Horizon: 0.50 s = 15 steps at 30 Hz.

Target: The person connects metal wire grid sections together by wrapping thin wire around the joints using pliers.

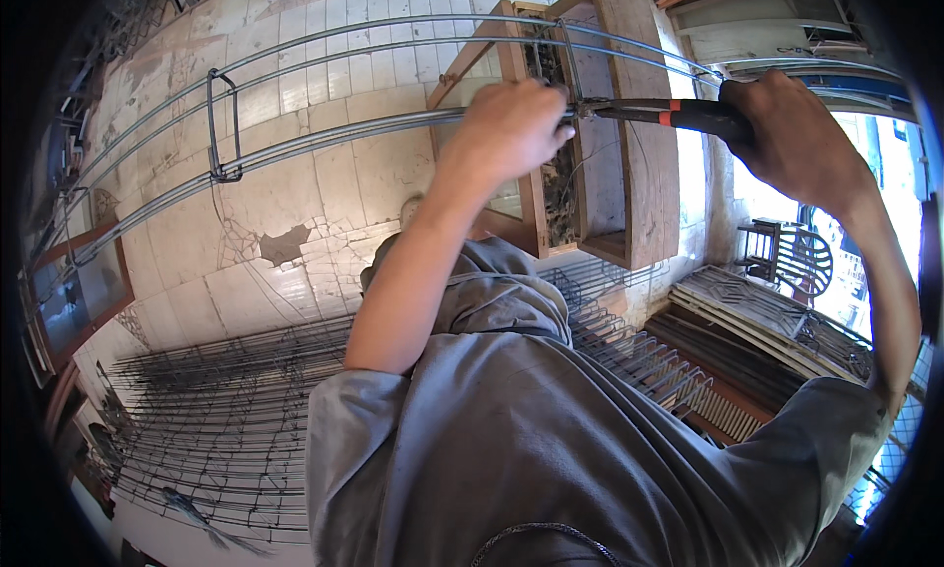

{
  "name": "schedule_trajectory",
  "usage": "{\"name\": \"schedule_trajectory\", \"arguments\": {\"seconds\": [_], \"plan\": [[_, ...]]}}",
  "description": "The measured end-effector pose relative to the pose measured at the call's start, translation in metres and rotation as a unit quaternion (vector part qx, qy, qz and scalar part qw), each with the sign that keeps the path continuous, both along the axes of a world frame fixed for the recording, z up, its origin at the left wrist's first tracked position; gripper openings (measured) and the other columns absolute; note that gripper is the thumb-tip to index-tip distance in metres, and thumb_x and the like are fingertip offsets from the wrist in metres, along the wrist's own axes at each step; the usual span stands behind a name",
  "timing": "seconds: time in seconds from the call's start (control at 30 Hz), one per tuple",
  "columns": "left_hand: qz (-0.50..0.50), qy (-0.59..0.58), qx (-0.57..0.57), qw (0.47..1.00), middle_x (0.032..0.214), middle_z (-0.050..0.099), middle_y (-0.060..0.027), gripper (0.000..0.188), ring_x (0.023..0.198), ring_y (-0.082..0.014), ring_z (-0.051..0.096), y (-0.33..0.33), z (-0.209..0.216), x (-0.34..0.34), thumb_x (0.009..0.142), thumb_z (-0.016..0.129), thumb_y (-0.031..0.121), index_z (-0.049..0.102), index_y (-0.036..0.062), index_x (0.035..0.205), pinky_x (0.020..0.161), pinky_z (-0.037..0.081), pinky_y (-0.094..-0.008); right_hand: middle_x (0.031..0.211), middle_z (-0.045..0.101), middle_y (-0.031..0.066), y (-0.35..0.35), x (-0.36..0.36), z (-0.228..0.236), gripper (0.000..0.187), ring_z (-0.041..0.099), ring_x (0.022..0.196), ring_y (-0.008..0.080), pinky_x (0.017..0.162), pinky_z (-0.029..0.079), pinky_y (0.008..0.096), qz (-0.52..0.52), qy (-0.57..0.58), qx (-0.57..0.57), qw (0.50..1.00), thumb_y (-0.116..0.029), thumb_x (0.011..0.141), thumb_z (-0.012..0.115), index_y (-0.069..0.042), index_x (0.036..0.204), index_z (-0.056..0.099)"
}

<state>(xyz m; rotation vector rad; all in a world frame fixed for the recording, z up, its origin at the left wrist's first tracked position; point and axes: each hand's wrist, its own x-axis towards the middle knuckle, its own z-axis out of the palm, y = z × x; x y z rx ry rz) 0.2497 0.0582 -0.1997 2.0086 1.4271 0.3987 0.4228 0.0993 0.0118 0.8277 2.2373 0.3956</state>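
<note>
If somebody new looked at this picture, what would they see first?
Probably the long metal rods curving across the top, with the left grip right by them. Next might be the pliers with black-and-red handles, held in the right grip at the upper right. Then maybe the dark broken patch in the pale floor tiles, left of the middle.

Shirt: plain grey, creased
Sleeves: short, wide, grey
Neck chain: dark, linked, curved
Left hand, right hand: bare
</note>
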Motion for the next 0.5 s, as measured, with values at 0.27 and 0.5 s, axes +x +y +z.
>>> {"name": "schedule_trajectory", "arguments": {"seconds": [0.27,0.5], "plan": [[0.102,0.002,0.133,0.986,0.059,0.065,-0.0083,0.034,0.058,-0.0251,0.066,-0.004,-0.022,0.019,0.084,0.067,0.046,0.072,0.0121,0.086,0.052,0.049,-0.0386,0.079,0.067,0.0181,0.014,0.013,-0.008,0.018,0.059,0.076,0.0326,0.081,0.047,0.0434,-0.216,0.108,-0.092,0.966,-0.009,0.081,0.071,0.0,0.096,0.068],[0.109,-0.019,0.133,0.985,0.063,0.066,-0.0077,0.032,0.061,-0.0257,0.067,-0.004,-0.025,0.02,0.084,0.067,0.044,0.072,0.0122,0.085,0.055,0.05,-0.0387,0.087,0.067,0.02,0.02,0.045,-0.02,0.032,0.057,0.081,0.0319,0.083,0.044,0.0424,-0.189,0.137,-0.112,0.966,-0.008,0.076,0.068,-0.001,0.107,0.066]]}}
